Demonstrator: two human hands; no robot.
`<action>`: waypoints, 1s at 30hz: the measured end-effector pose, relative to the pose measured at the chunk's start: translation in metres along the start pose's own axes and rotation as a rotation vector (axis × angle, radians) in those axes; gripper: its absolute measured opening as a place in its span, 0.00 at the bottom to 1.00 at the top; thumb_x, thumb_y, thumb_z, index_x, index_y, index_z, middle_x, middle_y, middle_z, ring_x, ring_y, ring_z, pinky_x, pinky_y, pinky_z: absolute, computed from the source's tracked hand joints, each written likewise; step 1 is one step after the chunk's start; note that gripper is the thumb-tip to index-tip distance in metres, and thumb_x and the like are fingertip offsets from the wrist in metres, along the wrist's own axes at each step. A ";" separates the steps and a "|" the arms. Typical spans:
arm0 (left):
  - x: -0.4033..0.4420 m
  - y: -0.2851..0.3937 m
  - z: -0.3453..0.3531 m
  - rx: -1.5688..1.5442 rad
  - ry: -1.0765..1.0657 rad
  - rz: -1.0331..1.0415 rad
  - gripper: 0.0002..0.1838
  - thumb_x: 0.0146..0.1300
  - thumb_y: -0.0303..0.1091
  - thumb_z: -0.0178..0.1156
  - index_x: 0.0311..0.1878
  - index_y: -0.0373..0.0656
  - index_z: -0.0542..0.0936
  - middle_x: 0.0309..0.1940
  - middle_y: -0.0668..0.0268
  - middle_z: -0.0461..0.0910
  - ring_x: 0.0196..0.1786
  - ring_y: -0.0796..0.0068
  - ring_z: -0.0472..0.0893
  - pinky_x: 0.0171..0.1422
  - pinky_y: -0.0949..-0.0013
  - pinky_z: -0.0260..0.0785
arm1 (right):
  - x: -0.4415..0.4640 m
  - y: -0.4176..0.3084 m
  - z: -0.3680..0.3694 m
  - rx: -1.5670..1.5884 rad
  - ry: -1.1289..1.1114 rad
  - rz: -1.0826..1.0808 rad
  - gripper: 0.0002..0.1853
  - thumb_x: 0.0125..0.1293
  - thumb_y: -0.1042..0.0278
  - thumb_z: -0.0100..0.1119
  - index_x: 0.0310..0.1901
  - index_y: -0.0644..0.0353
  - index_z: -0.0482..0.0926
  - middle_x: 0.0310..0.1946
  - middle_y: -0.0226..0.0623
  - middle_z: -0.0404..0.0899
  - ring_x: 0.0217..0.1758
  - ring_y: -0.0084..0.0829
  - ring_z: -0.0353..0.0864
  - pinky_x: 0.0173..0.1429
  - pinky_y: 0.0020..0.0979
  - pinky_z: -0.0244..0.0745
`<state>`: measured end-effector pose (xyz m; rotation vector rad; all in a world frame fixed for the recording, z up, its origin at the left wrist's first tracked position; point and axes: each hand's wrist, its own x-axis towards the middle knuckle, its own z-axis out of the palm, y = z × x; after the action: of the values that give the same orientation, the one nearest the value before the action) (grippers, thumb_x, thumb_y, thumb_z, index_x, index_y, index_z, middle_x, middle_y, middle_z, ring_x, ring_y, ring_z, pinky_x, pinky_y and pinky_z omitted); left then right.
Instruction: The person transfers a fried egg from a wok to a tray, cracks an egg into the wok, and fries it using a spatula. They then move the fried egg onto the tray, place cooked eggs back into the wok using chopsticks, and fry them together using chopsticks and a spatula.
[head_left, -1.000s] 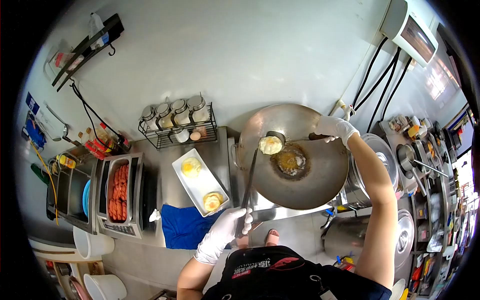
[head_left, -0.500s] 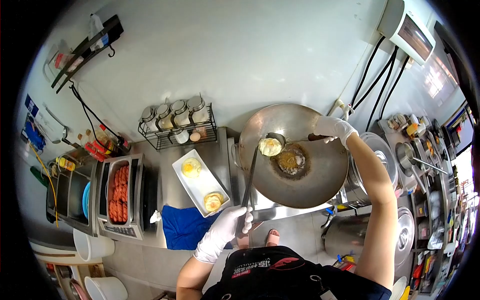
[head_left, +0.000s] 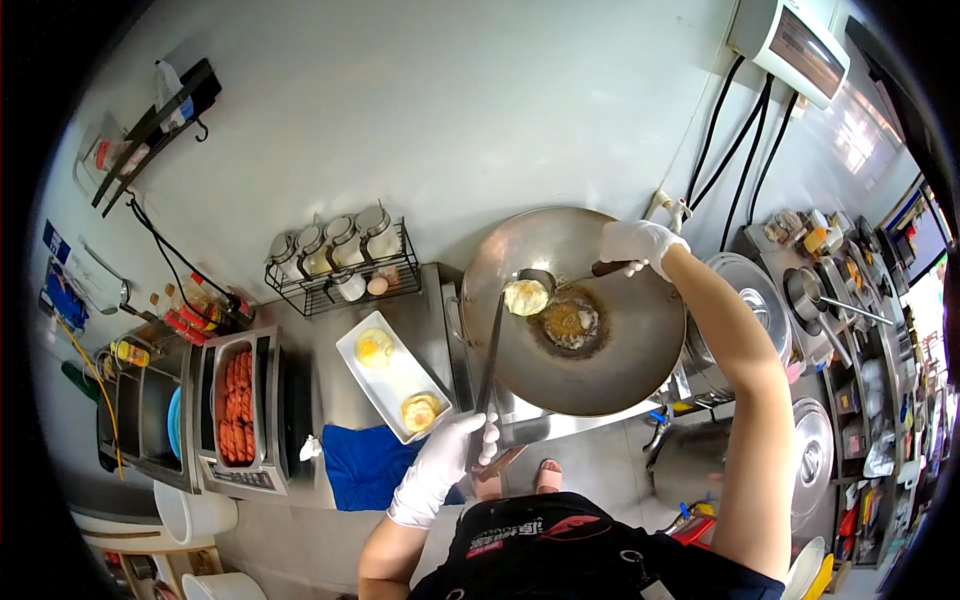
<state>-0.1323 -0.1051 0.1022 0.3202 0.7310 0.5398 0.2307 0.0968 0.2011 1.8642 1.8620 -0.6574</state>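
Note:
My left hand (head_left: pixel 447 455), in a white glove, is closed around a long dark stick-like utensil (head_left: pixel 490 360); its kind is unclear. The far end reaches over the wok (head_left: pixel 630 370) to a fried egg (head_left: pixel 526 297). In a white glove too, my right hand (head_left: pixel 645 248) grips the brown handle of a ladle (head_left: pixel 538 276). The ladle's bowl is against the egg, partly hidden behind it. Oil (head_left: pixel 572 322) with pale bits lies in the wok's bottom. Left of the wok, a white rectangular plate (head_left: pixel 392 385) carries two fried eggs (head_left: pixel 420 411).
A wire rack (head_left: pixel 345 297) with several lidded jars and a brown egg stands by the wall. A blue cloth (head_left: pixel 368 468) hangs over the counter's front edge. Further left is a metal tray (head_left: pixel 237 405) of reddish sausages. A large lidded pot (head_left: pixel 750 300) stands right of the wok.
The view has shifted slightly. My right hand has moved a little left toward the wok's middle, and less of the ladle's handle shows. The egg stays between the ladle and the dark utensil.

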 end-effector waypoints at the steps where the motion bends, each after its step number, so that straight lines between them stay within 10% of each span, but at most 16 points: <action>1: 0.000 -0.001 0.000 -0.019 0.001 -0.002 0.09 0.70 0.35 0.50 0.46 0.41 0.71 0.27 0.67 0.71 0.23 0.74 0.71 0.23 0.74 0.61 | -0.012 -0.008 -0.008 0.119 0.015 0.054 0.24 0.60 0.49 0.54 0.17 0.61 0.77 0.11 0.33 0.72 0.13 0.28 0.69 0.20 0.35 0.61; 6: -0.010 -0.001 0.005 0.020 -0.019 0.057 0.10 0.70 0.36 0.49 0.45 0.40 0.71 0.26 0.66 0.71 0.23 0.73 0.71 0.22 0.73 0.61 | -0.071 -0.039 -0.033 -0.323 -0.069 -0.052 0.17 0.66 0.62 0.48 0.22 0.62 0.76 0.14 0.33 0.74 0.13 0.26 0.70 0.17 0.32 0.60; 8: -0.017 -0.003 0.004 0.054 -0.014 0.108 0.10 0.70 0.36 0.48 0.45 0.40 0.71 0.25 0.66 0.71 0.23 0.73 0.71 0.21 0.73 0.60 | -0.028 0.019 0.001 0.486 -0.037 0.081 0.13 0.65 0.63 0.49 0.29 0.61 0.77 0.15 0.34 0.76 0.09 0.23 0.67 0.13 0.26 0.55; 17: -0.072 0.000 -0.004 0.000 0.036 0.289 0.12 0.70 0.36 0.50 0.47 0.36 0.73 0.25 0.65 0.72 0.19 0.73 0.70 0.20 0.73 0.62 | -0.027 0.074 0.117 0.993 -0.102 -0.036 0.14 0.68 0.58 0.52 0.39 0.61 0.80 0.19 0.30 0.77 0.12 0.19 0.64 0.18 0.24 0.58; 30: -0.113 -0.038 -0.075 -0.097 0.311 0.303 0.11 0.69 0.37 0.53 0.45 0.39 0.73 0.23 0.66 0.71 0.20 0.72 0.72 0.22 0.72 0.63 | -0.089 0.017 0.000 0.687 0.027 -0.134 0.16 0.63 0.56 0.53 0.24 0.58 0.77 0.19 0.28 0.77 0.15 0.17 0.65 0.18 0.22 0.55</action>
<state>-0.2421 -0.1934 0.0935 0.2600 0.9594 0.9236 0.2488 0.0255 0.2534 2.1467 1.9383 -1.4708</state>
